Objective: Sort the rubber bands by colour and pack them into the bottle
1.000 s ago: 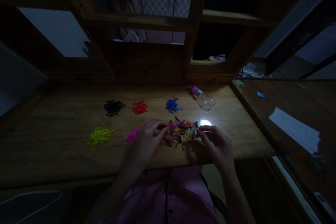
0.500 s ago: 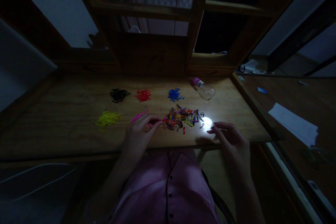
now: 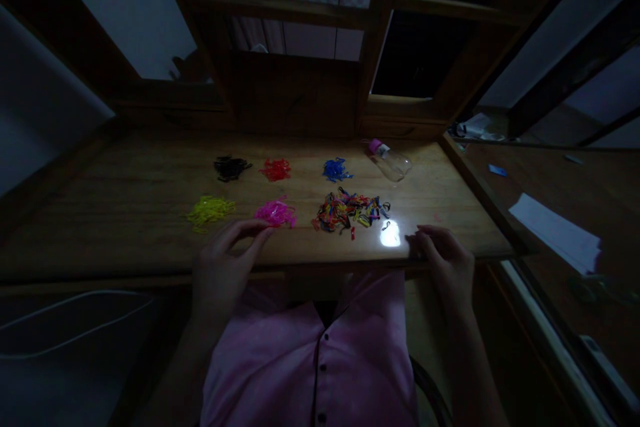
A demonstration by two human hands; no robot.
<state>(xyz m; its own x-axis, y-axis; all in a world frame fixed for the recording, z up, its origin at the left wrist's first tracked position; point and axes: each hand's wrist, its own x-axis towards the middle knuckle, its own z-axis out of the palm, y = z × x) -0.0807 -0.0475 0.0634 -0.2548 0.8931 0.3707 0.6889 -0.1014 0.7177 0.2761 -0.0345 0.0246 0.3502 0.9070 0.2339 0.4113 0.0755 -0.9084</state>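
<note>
My left hand (image 3: pixel 227 260) is at the front edge of a pile of pink rubber bands (image 3: pixel 276 211). Its thumb and index fingertips come together there; anything between them is too dark and small to see. Over the table's front right part is my right hand (image 3: pixel 445 260), fingers pinched, whatever is in them hidden. A mixed pile of coloured rubber bands (image 3: pixel 345 212) lies between the hands. Separate piles hold yellow bands (image 3: pixel 210 211), black bands (image 3: pixel 231 167), red bands (image 3: pixel 275 169) and blue bands (image 3: pixel 337 169).
A clear bottle with a purple cap (image 3: pixel 393 161) lies on its side at the back right of the wooden table (image 3: pixel 125 213). Bright light glares (image 3: pixel 391 233) beside the mixed pile. White papers (image 3: pixel 555 230) lie on the surface to the right. A wooden shelf frame (image 3: pixel 295 97) stands behind.
My left hand has moved left from the mixed pile to the pink bands, uncovering more of that pile. My right hand has drawn slightly right, away from the bright spot. The view has shifted a little.
</note>
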